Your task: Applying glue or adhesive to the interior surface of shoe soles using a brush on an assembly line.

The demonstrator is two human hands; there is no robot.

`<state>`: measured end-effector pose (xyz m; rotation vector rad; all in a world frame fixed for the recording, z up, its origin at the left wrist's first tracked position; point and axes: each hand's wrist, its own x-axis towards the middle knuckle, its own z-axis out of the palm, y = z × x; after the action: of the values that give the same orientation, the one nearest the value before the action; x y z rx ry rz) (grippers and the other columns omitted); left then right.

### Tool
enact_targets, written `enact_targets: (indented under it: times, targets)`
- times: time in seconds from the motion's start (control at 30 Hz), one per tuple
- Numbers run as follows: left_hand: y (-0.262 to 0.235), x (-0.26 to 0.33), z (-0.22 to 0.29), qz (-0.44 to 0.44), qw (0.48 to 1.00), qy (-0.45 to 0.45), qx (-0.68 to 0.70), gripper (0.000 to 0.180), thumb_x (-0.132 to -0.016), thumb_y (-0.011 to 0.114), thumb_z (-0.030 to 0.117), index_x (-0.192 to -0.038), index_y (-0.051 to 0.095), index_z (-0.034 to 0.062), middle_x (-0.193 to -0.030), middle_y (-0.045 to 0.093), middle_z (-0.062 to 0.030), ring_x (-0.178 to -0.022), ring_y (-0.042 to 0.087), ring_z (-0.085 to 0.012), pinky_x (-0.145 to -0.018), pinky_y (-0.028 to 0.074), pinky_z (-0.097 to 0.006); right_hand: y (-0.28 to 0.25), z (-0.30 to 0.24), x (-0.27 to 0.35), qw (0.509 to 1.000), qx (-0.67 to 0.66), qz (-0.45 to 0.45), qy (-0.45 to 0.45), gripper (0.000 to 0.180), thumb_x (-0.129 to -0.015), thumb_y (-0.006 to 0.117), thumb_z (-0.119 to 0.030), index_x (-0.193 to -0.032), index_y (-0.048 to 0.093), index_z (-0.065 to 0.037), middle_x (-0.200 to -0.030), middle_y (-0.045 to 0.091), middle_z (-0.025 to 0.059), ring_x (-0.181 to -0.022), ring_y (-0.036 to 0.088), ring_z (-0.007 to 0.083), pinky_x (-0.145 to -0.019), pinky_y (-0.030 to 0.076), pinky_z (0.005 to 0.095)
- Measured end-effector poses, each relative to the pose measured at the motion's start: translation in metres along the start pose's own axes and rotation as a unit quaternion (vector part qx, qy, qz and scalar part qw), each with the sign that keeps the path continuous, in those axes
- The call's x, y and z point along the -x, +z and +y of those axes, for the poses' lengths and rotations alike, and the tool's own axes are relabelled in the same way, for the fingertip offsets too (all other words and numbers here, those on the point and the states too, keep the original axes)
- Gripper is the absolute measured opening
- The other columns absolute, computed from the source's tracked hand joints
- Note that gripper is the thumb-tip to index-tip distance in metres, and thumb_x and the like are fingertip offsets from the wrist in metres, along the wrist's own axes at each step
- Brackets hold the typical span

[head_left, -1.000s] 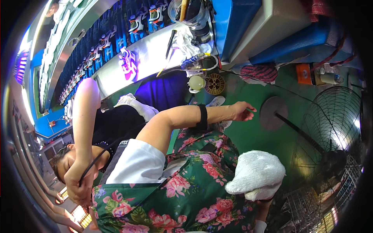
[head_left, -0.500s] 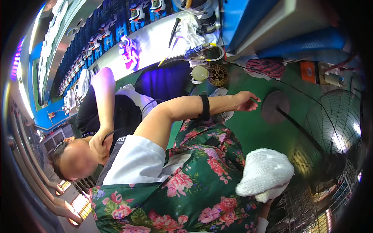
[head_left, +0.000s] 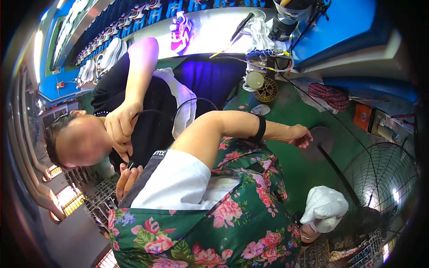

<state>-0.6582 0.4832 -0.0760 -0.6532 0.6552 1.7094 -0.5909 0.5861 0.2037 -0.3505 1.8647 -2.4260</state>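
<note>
My left hand (head_left: 301, 136) hangs at the end of my bare forearm, above the green floor and close to the round base of a stand fan (head_left: 321, 142). Its fingers are loose and apart, holding nothing. A black band (head_left: 259, 128) circles that forearm. My right hand (head_left: 325, 213), wrapped in white knit fabric that looks like a glove, is curled in a rounded shape beside my floral apron (head_left: 250, 214). Anything inside that curl is hidden. On my left, a person in black (head_left: 149, 109) pinches a thin black cable (head_left: 154, 110) with both hands near my sleeve.
Behind the person runs a white bench with a shoe (head_left: 180, 33) under purple light, white cloths and a wire spool (head_left: 267, 90). Shoes line a rack beyond. A caged fan (head_left: 380, 178) stands at the right. A red-and-black bundle (head_left: 329, 95) and an orange box (head_left: 363, 117) lie farther off.
The view has swung, shifting the bench and fan in it. My hands appear farther right, the left one lower. The other person's second hand now shows near my sleeve, with the cable.
</note>
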Motion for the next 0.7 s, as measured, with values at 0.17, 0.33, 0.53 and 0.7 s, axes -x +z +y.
enact_targets:
  times: [0.17,0.33,0.53,0.7]
  targets:
    - [-0.001,-0.004,-0.011,0.002,1.0,-0.01,0.007,0.018,-0.095,0.053,0.013,-0.104,0.061,-0.0007,-0.069,0.063,-0.0112,-0.056,0.062,-0.0214,-0.048,0.048,-0.033,0.002,-0.003,-0.005,0.993,-0.075,-0.087,0.006,0.036,-0.097,0.061,-0.037,-0.089,0.064,-0.002,-0.053,0.063,0.0055,-0.039,0.054,0.0148,-0.039,0.036,0.027]
    - [0.001,-0.001,-0.017,0.002,1.0,-0.02,0.003,0.017,-0.095,0.054,0.013,-0.103,0.062,-0.0001,-0.07,0.063,-0.0121,-0.058,0.061,-0.0218,-0.051,0.047,-0.033,0.001,-0.007,0.005,0.997,-0.045,-0.038,0.053,0.046,-0.092,0.064,-0.043,-0.074,0.066,-0.001,-0.051,0.06,0.0057,-0.04,0.054,0.0181,-0.041,0.038,0.029]
    - [-0.004,-0.007,-0.026,-0.003,0.999,-0.034,0.02,0.017,-0.095,0.054,0.013,-0.103,0.062,-0.0006,-0.071,0.062,-0.0123,-0.059,0.06,-0.0215,-0.051,0.047,-0.033,0.003,-0.007,0.003,0.995,-0.036,-0.004,0.096,0.054,-0.087,0.068,-0.045,-0.061,0.069,0.001,-0.049,0.06,0.0069,-0.04,0.056,0.021,-0.043,0.042,0.0307]
    - [0.0,-0.001,-0.02,0.007,0.999,-0.032,0.011,0.018,-0.096,0.054,0.013,-0.103,0.061,-0.0007,-0.072,0.062,-0.0122,-0.059,0.06,-0.0214,-0.051,0.047,-0.033,0.004,-0.003,-0.007,0.995,-0.044,-0.079,0.035,0.042,-0.097,0.06,-0.041,-0.084,0.067,-0.001,-0.051,0.062,0.0061,-0.039,0.053,0.0158,-0.039,0.037,0.028]
